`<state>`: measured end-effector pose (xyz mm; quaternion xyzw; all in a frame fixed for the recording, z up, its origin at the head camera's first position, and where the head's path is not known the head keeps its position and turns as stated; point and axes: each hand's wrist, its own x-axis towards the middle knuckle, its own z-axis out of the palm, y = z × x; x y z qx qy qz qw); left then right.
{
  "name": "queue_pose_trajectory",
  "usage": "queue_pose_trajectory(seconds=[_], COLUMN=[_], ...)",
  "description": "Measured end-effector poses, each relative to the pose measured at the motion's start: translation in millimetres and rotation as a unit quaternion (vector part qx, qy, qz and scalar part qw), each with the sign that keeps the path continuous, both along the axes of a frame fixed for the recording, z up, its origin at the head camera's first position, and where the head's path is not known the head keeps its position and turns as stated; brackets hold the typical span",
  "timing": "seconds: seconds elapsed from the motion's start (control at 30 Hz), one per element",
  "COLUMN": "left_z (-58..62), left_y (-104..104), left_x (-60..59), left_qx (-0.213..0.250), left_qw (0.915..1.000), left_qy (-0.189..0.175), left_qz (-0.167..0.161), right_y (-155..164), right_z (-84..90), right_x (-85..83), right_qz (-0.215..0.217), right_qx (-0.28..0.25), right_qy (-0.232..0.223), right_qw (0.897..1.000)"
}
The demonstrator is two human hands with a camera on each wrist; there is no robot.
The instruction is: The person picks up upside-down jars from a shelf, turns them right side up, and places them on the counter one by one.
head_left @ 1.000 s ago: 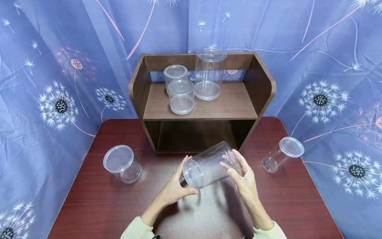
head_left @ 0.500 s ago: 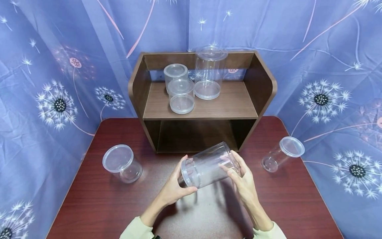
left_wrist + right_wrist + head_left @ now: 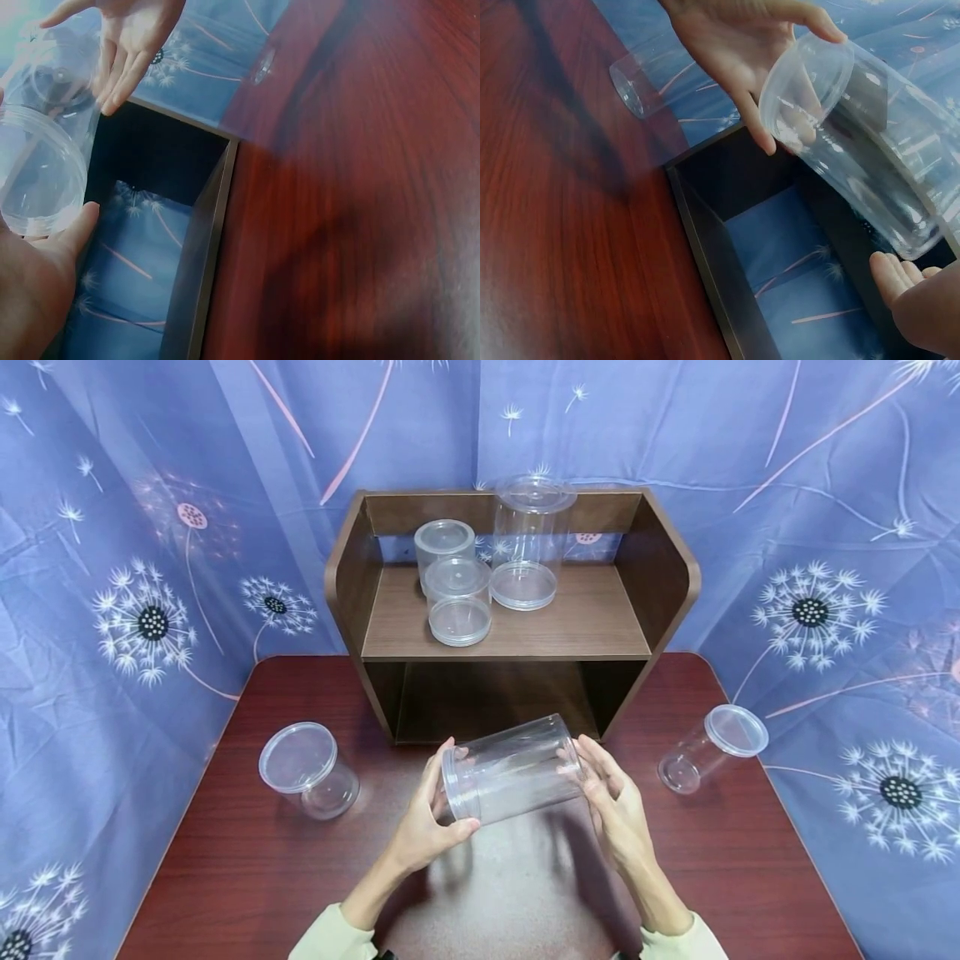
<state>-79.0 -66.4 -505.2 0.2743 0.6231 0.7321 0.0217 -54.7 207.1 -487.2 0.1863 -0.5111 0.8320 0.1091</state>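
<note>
A large clear plastic jar point(image 3: 517, 770) is held on its side above the table, its lidded end to the left and tilted lower than its base. My left hand point(image 3: 427, 827) grips the lidded end, thumb near me and fingers on the far side. At the base end, my right hand point(image 3: 618, 810) holds the jar with its fingers and thumb. In the left wrist view the round lid point(image 3: 41, 176) faces the camera beside my left thumb. From the right wrist, the fingers of my right hand point(image 3: 930, 304) show close to the base.
A dark brown shelf unit point(image 3: 506, 643) stands at the back of the red-brown table point(image 3: 217, 868). Three lidded clear jars stand on its upper shelf, the tallest jar point(image 3: 528, 547) on the right. Another jar point(image 3: 307, 768) stands on the left, and a narrower jar point(image 3: 712, 747) on the right.
The held jar has shifted slightly left and turned closer to level. My left hand has moved left with the lidded end. The other jars stay put.
</note>
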Motion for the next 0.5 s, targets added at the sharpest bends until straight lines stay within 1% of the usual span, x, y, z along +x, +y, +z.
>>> queue_pose_trajectory(seconds=[0.03, 0.07, 0.17, 0.37, 0.43, 0.5], left_z=[0.7, 1.3, 4.0, 13.0, 15.3, 16.9], left_y=[-2, -4, -11, -25, -30, -35], left_x=[-0.6, -1.1, -2.1, -2.3, -2.7, -3.5], left_qx=[-0.001, -0.004, -0.012, -0.051, -0.064, -0.072], left_qw=[1.0000, 0.9999, 0.9997, 0.9981, 0.9971, 0.9964], left_qy=[0.005, 0.009, 0.017, 0.008, 0.007, 0.009], left_qz=[0.003, 0.007, 0.016, 0.034, 0.040, 0.044], right_y=[1, 1, 4, 14, 20, 26], right_z=[1.6, 7.0, 12.0, 23.5, 29.3, 36.0], right_x=[-0.2, 1.4, -1.4, -8.5, -10.1, -11.6], right_qz=[-0.006, -0.016, -0.027, -0.041, -0.053, -0.076], right_qx=[0.005, 0.015, 0.026, 0.045, 0.060, 0.081], right_qy=[-0.005, -0.016, -0.013, 0.010, 0.009, -0.001], right_qw=[1.000, 1.000, 0.999, 0.998, 0.997, 0.994])
